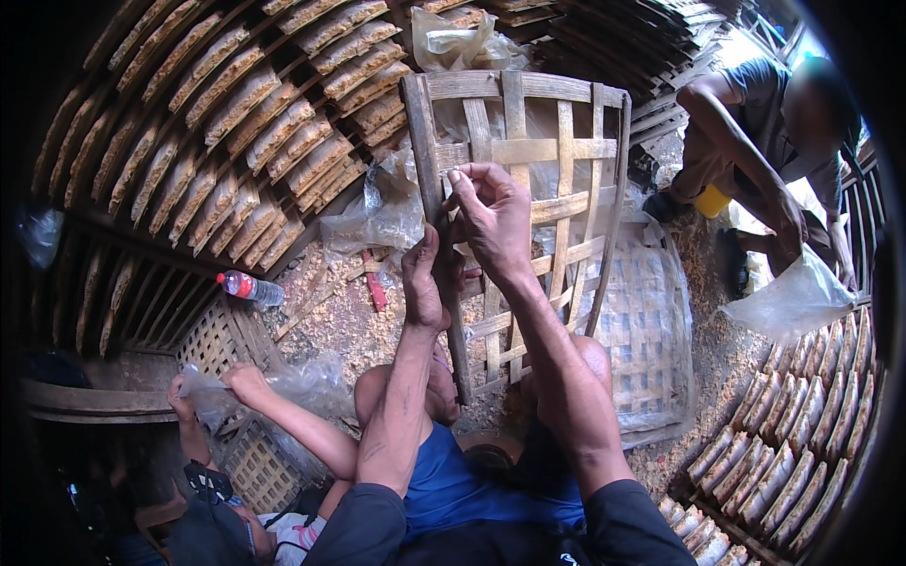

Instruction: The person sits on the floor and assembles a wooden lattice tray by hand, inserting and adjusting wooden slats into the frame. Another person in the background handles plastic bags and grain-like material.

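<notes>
My right hand [493,215] was raised in front of me, fingers curled, thumb and forefinger pinched on something small and pale at the bamboo lattice frame [528,151]; what it was, I couldn't tell. My left hand [427,278] sat just below, closed around the frame's left upright slat. The frame stood tilted up between my knees, plastic sheet behind it. A woven basket [642,330] stood just right of it on sawdust. Racks of brown slabs [236,123] curved upper left. A water bottle [247,287] lay left. A co-worker's hands [212,387] gripped a plastic bag [311,382] lower left. Another person held a clear bag [793,302] at right.
</notes>
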The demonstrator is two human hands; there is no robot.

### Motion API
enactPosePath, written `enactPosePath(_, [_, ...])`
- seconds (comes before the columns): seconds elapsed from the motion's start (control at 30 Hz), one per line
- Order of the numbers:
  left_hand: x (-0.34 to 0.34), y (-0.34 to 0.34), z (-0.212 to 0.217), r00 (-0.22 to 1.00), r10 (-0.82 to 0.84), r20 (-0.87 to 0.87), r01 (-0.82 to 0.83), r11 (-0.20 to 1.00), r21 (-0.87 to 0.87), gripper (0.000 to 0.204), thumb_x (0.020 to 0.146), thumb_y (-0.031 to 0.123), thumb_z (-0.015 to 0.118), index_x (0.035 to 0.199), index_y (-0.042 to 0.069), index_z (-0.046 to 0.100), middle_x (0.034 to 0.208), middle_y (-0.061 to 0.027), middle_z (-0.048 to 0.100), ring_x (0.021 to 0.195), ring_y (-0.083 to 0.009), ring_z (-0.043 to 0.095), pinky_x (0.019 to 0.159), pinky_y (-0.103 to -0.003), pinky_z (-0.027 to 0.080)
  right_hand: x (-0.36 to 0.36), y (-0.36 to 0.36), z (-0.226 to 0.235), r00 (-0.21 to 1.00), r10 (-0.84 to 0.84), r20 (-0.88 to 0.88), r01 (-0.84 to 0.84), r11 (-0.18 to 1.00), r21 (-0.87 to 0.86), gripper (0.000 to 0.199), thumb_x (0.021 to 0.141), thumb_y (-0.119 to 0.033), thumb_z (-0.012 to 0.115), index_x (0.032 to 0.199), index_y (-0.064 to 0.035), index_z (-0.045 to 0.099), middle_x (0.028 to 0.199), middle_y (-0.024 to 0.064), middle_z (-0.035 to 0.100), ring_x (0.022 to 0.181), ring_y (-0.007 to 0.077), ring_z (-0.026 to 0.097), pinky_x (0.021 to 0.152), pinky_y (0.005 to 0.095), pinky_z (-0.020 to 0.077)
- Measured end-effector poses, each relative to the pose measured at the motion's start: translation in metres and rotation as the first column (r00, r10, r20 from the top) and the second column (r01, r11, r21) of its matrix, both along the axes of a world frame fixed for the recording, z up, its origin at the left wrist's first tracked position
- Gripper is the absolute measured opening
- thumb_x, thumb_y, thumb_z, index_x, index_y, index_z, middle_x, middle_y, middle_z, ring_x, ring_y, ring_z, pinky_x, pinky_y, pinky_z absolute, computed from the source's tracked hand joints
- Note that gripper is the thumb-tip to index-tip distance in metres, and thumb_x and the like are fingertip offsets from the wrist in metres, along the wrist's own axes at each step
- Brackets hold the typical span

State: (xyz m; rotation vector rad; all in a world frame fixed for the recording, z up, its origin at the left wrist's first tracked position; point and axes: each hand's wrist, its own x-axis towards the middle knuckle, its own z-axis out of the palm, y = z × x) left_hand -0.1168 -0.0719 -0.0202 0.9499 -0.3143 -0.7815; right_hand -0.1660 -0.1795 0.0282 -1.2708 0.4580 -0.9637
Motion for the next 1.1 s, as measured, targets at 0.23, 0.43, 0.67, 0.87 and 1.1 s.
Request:
enactPosePath(0.23, [0.004, 0.002, -0.004, 0.999, -0.037, -0.003, 0.037, 0.999, -0.015, 0.049, 0.101, 0.049, 0.062, 0.121, 0.005, 0.069, 0.089, -0.0003, 0.069, 0.06, -0.0055, 0.056, 0.056, -0.026, 0.058, -0.007, 0.001, 0.003, 1.0, 0.005, -0.023, -0.006, 0.999, -0.049, 0.02, 0.101, -0.019, 0.069, 0.106, 0.0009, 0.069, 0.082, 0.0052, 0.073, 0.061, 0.0051, 0.064, 0.048, 0.02, 0.049])
enactPosePath(0.43, [0.003, 0.001, -0.003, 0.999, -0.049, -0.003, 0.049, 0.997, -0.059, 0.049, 0.102, 0.048, 0.061, 0.122, 0.005, 0.069, 0.083, 0.0012, 0.066, 0.059, -0.0052, 0.055, 0.056, -0.027, 0.059, -0.002, 0.0, -0.003, 0.998, -0.044, -0.049, 0.037, 0.992, -0.125, 0.019, 0.099, -0.017, 0.071, 0.105, 0.0011, 0.071, 0.085, 0.0041, 0.074, 0.067, 0.0043, 0.065, 0.051, 0.0204, 0.0515])
enactPosePath(0.67, [0.001, 0.0, 0.001, 0.997, -0.07, 0.042, 0.07, 0.998, -0.007, 0.045, 0.101, 0.05, 0.062, 0.112, 0.007, 0.071, 0.067, 0.0041, 0.057, 0.053, -0.0047, 0.053, 0.05, -0.024, 0.053, -0.008, -0.007, -0.003, 0.996, -0.057, -0.071, 0.05, 0.994, -0.1, 0.019, 0.1, -0.017, 0.07, 0.104, 0.0012, 0.07, 0.083, 0.0041, 0.073, 0.068, 0.0056, 0.067, 0.052, 0.0211, 0.0533])
enactPosePath(0.87, [0.005, 0.005, -0.001, 0.999, -0.019, 0.032, 0.016, 0.995, 0.1, 0.04, 0.098, 0.055, 0.064, 0.102, 0.016, 0.066, 0.068, 0.0049, 0.055, 0.058, -0.0061, 0.051, 0.048, -0.022, 0.036, -0.018, -0.007, 0.004, 0.962, -0.272, -0.023, 0.216, 0.808, -0.548, 0.018, 0.093, -0.012, 0.072, 0.107, -0.0016, 0.07, 0.087, 0.0086, 0.076, 0.061, 0.0133, 0.068, 0.057, 0.028, 0.0561])
enactPosePath(1.1, [0.005, -0.001, -0.005, 1.0, 0.001, 0.0, -0.001, 1.0, 0.024, 0.039, 0.098, 0.053, 0.066, 0.088, 0.016, 0.065, 0.063, 0.0018, 0.062, 0.05, -0.0078, 0.058, 0.043, -0.023, 0.046, -0.019, -0.013, 0.003, 0.961, -0.275, -0.018, 0.203, 0.752, -0.627, 0.018, 0.092, -0.009, 0.075, 0.11, -0.0065, 0.073, 0.084, 0.0061, 0.076, 0.063, 0.0079, 0.068, 0.054, 0.0246, 0.0512])
